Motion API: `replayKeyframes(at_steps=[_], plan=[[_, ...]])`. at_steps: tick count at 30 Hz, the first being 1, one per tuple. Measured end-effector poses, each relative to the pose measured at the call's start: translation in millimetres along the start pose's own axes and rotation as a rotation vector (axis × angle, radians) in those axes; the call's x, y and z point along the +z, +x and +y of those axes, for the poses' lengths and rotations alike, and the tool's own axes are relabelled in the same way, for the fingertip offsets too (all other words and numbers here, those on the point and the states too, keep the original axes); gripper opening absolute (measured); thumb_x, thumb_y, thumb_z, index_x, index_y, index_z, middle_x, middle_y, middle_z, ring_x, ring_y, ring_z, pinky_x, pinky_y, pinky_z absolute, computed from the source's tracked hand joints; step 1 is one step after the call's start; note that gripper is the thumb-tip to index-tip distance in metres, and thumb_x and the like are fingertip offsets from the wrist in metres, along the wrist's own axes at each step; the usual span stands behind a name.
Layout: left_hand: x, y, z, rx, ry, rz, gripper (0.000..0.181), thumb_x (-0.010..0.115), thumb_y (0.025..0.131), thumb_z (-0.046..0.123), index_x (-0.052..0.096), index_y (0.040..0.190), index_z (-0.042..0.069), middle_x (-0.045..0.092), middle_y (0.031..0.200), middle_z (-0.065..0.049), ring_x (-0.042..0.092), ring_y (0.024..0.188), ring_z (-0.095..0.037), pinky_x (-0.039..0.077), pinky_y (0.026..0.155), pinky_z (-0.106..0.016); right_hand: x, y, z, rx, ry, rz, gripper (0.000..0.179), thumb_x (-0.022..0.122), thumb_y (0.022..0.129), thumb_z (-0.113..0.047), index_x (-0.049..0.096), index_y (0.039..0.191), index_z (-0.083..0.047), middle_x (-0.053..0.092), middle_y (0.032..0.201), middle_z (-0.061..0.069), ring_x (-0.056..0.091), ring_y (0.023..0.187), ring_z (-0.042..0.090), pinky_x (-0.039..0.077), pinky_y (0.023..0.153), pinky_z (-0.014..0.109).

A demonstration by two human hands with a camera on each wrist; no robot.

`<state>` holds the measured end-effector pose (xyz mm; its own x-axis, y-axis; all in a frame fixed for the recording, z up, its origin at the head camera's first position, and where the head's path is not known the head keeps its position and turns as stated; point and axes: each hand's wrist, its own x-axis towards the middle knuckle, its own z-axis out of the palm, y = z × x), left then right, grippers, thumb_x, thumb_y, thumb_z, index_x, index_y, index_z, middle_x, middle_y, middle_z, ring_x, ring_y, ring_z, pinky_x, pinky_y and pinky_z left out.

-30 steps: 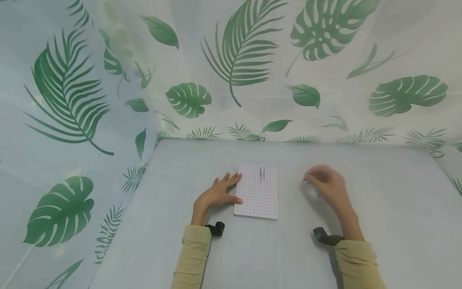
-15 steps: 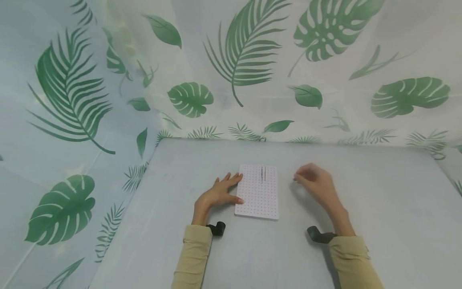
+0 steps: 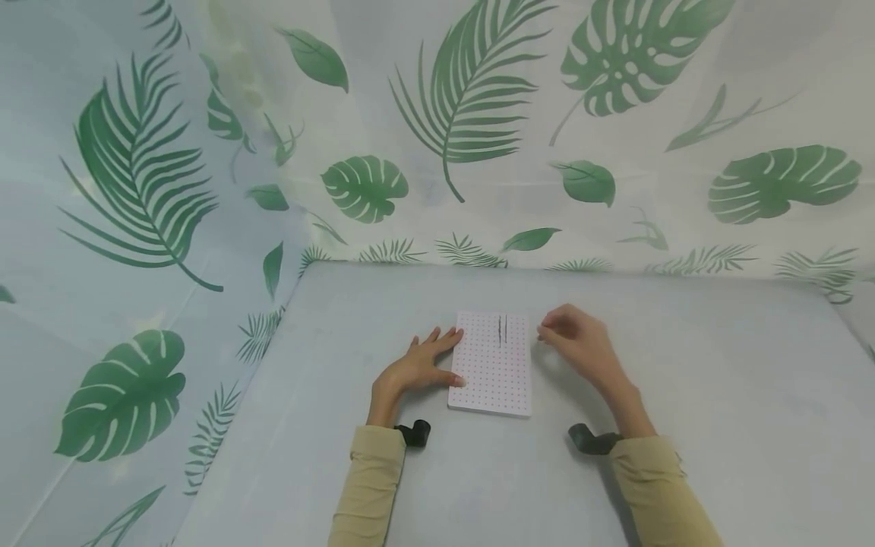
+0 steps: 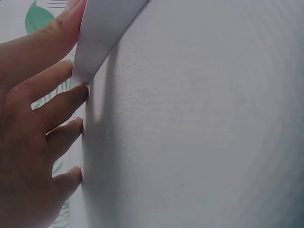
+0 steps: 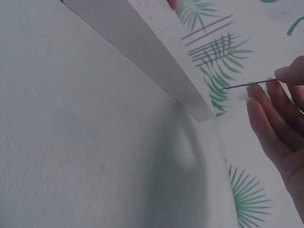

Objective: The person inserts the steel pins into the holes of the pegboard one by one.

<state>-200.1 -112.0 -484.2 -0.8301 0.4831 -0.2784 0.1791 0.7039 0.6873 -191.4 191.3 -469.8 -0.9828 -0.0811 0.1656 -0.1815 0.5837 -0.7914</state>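
Note:
A white board [image 3: 488,387] with rows of small holes lies flat on the table. Several thin dark pins [image 5: 207,27] stand upright near its far end. My left hand [image 3: 413,372] rests along the board's left side, fingers spread and thumb over the near left edge. In the left wrist view its fingertips reach the table beside the board's side wall [image 4: 102,33]. Just right of the board, my right hand [image 3: 588,346] pinches one thin metal pin [image 5: 242,85] between thumb and fingertips. That pin points toward the board, apart from the standing ones.
The pale table [image 3: 478,486] stretches around the board. Leaf-printed curtains [image 3: 472,220] hang at its back and left sides. Black wrist cameras [image 3: 421,433] stick out from both sleeves, low above the tabletop.
My right hand has moved left toward the board's right edge, carrying the pin. The left hand holds the same pose on the board, and the whole head view has shifted slightly.

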Motion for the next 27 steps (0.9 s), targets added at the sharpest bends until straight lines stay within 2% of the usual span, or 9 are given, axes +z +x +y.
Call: replayKeyframes(at_steps=[5,11,19,27], plan=[[1.4,0.5,-1.7,-0.003,-0.004,-0.005,0.094,0.082,0.087,0.032,0.029,0.164,0.019,0.022,0.171,-0.001,0.006,0.161,-0.026,-0.005,0.131,-0.05,8.3,3.4,-2.5,-0.02,-0.024,0.004,0.009,0.072,0.093,-0.007,0.068,0.101,-0.003,0.075,0.099,0.014,0.073,0.093,0.029,0.056,0.081,0.023],[1.9,0.2,-2.7,0.0,-0.003,-0.007,0.094,0.082,0.087,0.032,0.029,0.164,0.018,0.022,0.171,-0.001,0.006,0.161,-0.026,-0.005,0.131,-0.05,18.8,6.4,-3.6,-0.07,-0.019,0.005,0.008,0.075,0.091,-0.006,0.07,0.098,-0.003,0.075,0.096,0.013,0.073,0.09,0.028,0.057,0.082,0.025],[0.3,-1.2,-2.1,0.007,-0.012,-0.006,0.093,0.081,0.088,0.032,0.029,0.164,0.018,0.022,0.171,-0.002,0.006,0.161,-0.027,-0.004,0.131,-0.052,28.6,10.7,-7.7,-0.084,0.018,-0.042,0.009,0.074,0.091,-0.005,0.07,0.098,-0.002,0.076,0.097,0.014,0.075,0.092,0.03,0.062,0.088,0.043],[-0.8,1.0,-1.9,0.004,-0.007,-0.012,0.092,0.081,0.088,0.031,0.029,0.164,0.019,0.021,0.171,-0.002,0.004,0.161,-0.027,-0.005,0.131,-0.051,34.0,12.4,-7.3,-0.092,0.043,-0.059,0.009,0.074,0.092,-0.004,0.069,0.098,-0.001,0.076,0.098,0.015,0.076,0.092,0.031,0.062,0.088,0.045]])
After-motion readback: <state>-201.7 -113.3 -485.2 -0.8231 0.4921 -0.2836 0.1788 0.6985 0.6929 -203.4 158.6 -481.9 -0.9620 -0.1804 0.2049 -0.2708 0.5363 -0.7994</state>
